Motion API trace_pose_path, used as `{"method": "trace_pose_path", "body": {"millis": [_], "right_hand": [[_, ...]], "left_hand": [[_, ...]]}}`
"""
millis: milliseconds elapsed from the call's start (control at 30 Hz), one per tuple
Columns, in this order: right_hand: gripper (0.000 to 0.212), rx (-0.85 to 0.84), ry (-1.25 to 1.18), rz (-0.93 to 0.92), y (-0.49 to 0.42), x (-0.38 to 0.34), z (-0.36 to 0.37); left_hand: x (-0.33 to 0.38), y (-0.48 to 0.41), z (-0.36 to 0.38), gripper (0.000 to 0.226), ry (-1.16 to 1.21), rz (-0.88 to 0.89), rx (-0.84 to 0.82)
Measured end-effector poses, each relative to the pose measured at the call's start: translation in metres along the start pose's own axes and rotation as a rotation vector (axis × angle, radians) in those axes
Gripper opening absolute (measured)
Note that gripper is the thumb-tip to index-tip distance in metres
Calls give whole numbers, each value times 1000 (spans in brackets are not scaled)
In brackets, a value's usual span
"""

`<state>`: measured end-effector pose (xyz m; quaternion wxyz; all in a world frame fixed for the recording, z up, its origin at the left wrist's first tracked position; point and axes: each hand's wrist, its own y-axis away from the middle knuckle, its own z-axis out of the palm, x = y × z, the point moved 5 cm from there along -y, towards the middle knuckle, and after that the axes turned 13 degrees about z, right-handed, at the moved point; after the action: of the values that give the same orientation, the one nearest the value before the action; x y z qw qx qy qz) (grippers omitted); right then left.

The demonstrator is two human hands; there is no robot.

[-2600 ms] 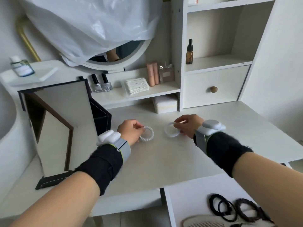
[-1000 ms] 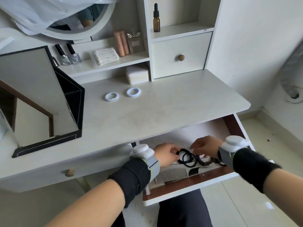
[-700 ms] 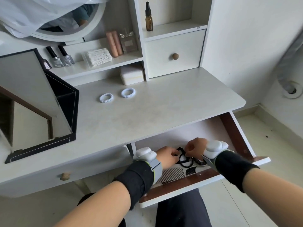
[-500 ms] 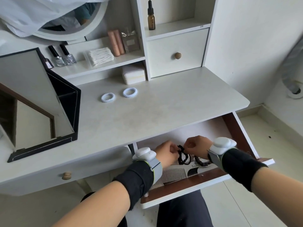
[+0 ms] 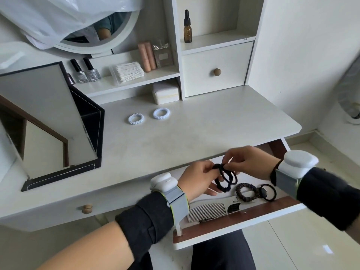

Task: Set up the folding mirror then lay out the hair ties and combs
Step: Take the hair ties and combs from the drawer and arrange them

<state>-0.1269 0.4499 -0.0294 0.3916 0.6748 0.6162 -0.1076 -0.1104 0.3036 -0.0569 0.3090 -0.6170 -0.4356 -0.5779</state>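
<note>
The folding mirror (image 5: 44,117) stands opened on the left of the white vanity top (image 5: 194,131). Two pale spiral hair ties (image 5: 136,119) (image 5: 161,113) lie side by side on the top. Over the open drawer (image 5: 241,217), my left hand (image 5: 196,179) and my right hand (image 5: 247,162) both pinch a bunch of black hair ties (image 5: 226,178), lifted above the drawer floor. A brown scrunchie tie (image 5: 245,192) and a black ring tie (image 5: 268,191) lie in the drawer. Below them lies a white comb (image 5: 212,210).
A low shelf holds two nail polish bottles (image 5: 86,72), a pack of cotton swabs (image 5: 127,72), pink tubes (image 5: 147,56) and a perfume bottle. A white box (image 5: 166,93) sits under it. A dropper bottle (image 5: 187,28) stands above a closed small drawer (image 5: 216,70).
Both hands left the spiral ties on the top, went down into the open drawer and lifted the black hair ties up out of it.
</note>
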Motion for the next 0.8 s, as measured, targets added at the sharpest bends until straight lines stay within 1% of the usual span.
{"method": "trace_pose_path", "body": {"millis": [100, 200, 333, 467, 633, 733, 767, 800], "right_hand": [[19, 57, -28, -66, -1, -28, -13], [17, 108, -85, -103, -10, -57, -21], [12, 96, -171, -94, -31, -85, -14], [13, 90, -254, -47, -56, -103, 3], [13, 141, -294, 14, -90, -120, 20], [7, 120, -233, 51, -112, -131, 26], [7, 110, -206, 63, -117, -133, 26], [12, 109, -178, 77, -122, -133, 27]], "left_hand": [[27, 0, -20, 12, 37, 54, 65], [44, -2, -47, 19, 30, 89, 119], [51, -4, -92, 19, 30, 88, 244], [44, -2, -147, 19, -36, 55, 421], [35, -4, -200, 19, -167, 22, 516], [28, -10, -224, 20, -309, 8, 575], [25, -12, -228, 21, -366, 9, 591], [22, -14, -232, 21, -414, 14, 606]]}}
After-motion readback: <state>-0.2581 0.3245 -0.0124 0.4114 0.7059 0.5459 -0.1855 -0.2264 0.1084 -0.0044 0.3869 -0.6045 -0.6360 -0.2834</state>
